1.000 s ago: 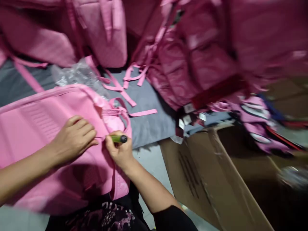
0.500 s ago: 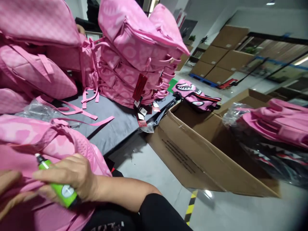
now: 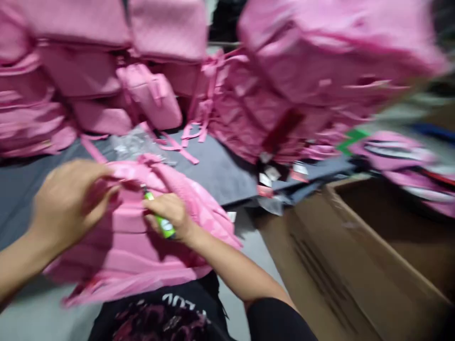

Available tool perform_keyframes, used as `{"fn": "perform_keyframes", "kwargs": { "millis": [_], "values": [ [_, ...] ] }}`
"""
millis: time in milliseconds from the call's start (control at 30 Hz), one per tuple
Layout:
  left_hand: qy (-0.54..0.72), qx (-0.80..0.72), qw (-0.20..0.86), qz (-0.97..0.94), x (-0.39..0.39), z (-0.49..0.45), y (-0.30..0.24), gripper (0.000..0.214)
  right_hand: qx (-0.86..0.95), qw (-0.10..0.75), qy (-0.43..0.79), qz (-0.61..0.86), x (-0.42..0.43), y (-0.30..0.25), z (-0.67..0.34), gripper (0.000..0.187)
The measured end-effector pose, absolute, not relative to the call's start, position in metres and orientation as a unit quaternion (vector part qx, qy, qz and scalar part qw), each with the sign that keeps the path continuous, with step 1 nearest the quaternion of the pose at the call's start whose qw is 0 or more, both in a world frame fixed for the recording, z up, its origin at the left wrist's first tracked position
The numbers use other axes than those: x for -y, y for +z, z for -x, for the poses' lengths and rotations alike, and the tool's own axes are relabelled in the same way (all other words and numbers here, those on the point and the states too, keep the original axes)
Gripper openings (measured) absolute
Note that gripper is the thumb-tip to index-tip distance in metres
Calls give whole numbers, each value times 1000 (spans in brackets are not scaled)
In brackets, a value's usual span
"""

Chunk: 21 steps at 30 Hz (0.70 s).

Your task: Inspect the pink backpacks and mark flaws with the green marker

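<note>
Right hand (image 3: 172,210) gripping green pen (image 3: 166,228) over pink bag (image 3: 130,220); left hand (image 3: 67,201) curving at bag, grip unclear; work appearing underway, unfinished.

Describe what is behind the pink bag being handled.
Beyond the pink bag: crumpled clear plastic, pink straps, grey surface and piled pink bags. What the bag and left hand cover cannot be seen.

"Where does the head camera look from?"
"From the wearer's head, forward and down, onto a pink bag (image 3: 124,241)."
"How near is it?"
"Close: the left hand (image 3: 71,203) and right hand (image 3: 170,210) stand large in front, dark clothing (image 3: 159,315) at the bottom edge."
"And farther off?"
"It faces across a grey tabletop (image 3: 227,175) towards piled bags (image 3: 263,104), with a cardboard box (image 3: 320,246) at right, all rather blurred."
</note>
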<state>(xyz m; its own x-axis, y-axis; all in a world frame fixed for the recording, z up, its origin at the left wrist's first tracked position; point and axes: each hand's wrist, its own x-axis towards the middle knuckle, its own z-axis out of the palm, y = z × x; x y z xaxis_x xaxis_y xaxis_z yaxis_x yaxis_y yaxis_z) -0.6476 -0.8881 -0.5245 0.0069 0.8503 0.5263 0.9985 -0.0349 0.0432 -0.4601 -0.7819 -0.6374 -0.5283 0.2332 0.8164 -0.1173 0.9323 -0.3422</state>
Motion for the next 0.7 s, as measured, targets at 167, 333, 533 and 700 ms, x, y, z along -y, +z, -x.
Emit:
{"fn": "perform_keyframes", "kwargs": {
  "millis": [167,333,533,700],
  "values": [
    [16,690,118,714,835,661,-520,99,825,518,218,55,788,-642,464,44],
    [61,719,85,687,802,666,-550,93,863,429,255,82,793,-642,458,33],
    [33,630,107,769,802,671,-569,120,861,380,323,98,768,-647,456,37],
    [68,667,99,735,795,667,-577,111,841,341,377,185,752,-638,459,29]
  ]
}}
